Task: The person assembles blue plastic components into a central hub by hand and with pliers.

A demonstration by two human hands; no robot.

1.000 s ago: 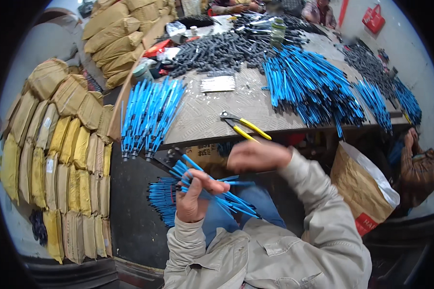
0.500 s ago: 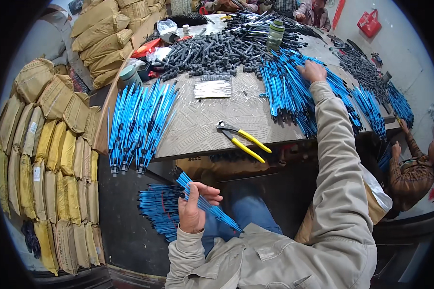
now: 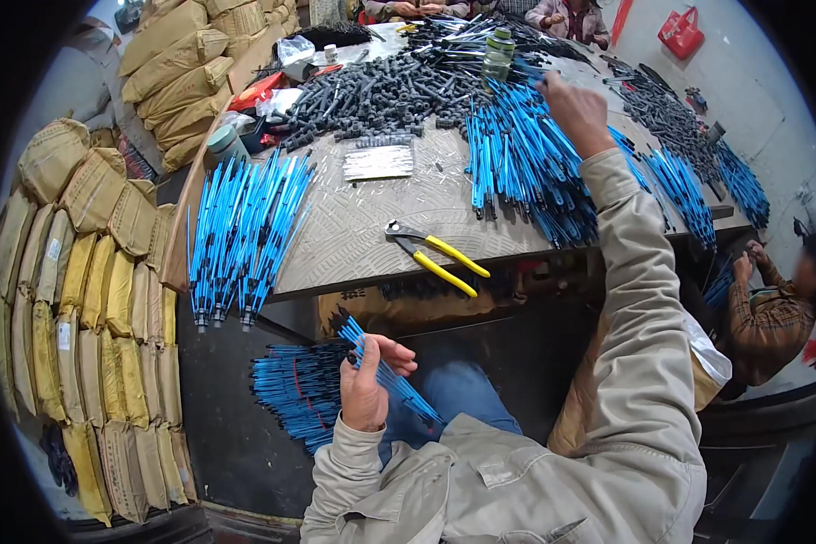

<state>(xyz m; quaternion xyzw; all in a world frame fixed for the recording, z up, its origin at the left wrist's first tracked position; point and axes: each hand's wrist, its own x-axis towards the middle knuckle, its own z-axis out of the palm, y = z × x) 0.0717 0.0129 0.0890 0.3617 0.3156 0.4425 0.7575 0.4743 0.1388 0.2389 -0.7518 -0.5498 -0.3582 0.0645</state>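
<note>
My left hand [image 3: 369, 390], over my lap, is closed around a small bundle of thin blue rods with black ends [image 3: 392, 385], its fingers partly curled. Stretched forward over the table, my right hand [image 3: 578, 111] is closed and raised above the far part of a large pile of blue rods [image 3: 521, 163]. A blurred blue rod [image 3: 528, 71] shows at its fingertips. Beside my left hand lies a stack of blue rods [image 3: 290, 390] with red bands around it. Yellow-handled pliers [image 3: 440, 258] lie near the table's front edge.
More blue rods [image 3: 245, 236] hang over the table's left front edge. Behind are a heap of dark grey plastic parts [image 3: 381, 100], a packet of white sticks [image 3: 377, 162] and a green bottle [image 3: 497, 56]. Wrapped packages [image 3: 91, 281] are stacked at left. Other people [image 3: 775, 313] sit around.
My right hand has lifted off the rod pile and moved slightly farther away, with a blurred blue rod at its fingers. The view has shifted a little; my left hand still holds its bundle.
</note>
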